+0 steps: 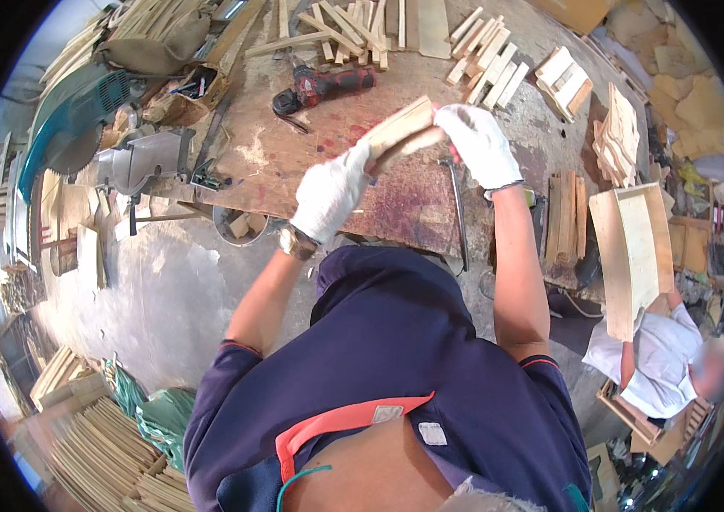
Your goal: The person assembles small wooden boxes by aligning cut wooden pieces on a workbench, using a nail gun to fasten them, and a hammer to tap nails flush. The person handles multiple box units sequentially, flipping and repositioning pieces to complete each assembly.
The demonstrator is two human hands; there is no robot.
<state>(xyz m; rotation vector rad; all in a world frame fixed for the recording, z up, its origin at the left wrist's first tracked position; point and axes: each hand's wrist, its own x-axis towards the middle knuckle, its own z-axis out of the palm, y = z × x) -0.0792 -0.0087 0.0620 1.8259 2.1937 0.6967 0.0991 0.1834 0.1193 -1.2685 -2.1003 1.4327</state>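
My two white-gloved hands hold short pale wooden pieces (398,126) above the workbench (311,183). There seem to be two pieces lying close together, with a dark gap between them. My left hand (329,194) is closed round their left end. At the right end my right hand (479,147) grips with its fingers, whose tips are partly hidden. Beyond my hands a red and black cordless drill (328,87) lies on its side. A thin metal bar (457,209) rests below the right hand, close to the bench's near edge.
At the left stands a teal mitre saw (67,124). Loose wooden sticks (349,34) and cut blocks (490,64) cover the far bench. Stacked wood pieces (616,141) lie at the right. Beyond them a co-worker in white (656,358) holds a long wooden tray-like piece (626,247).
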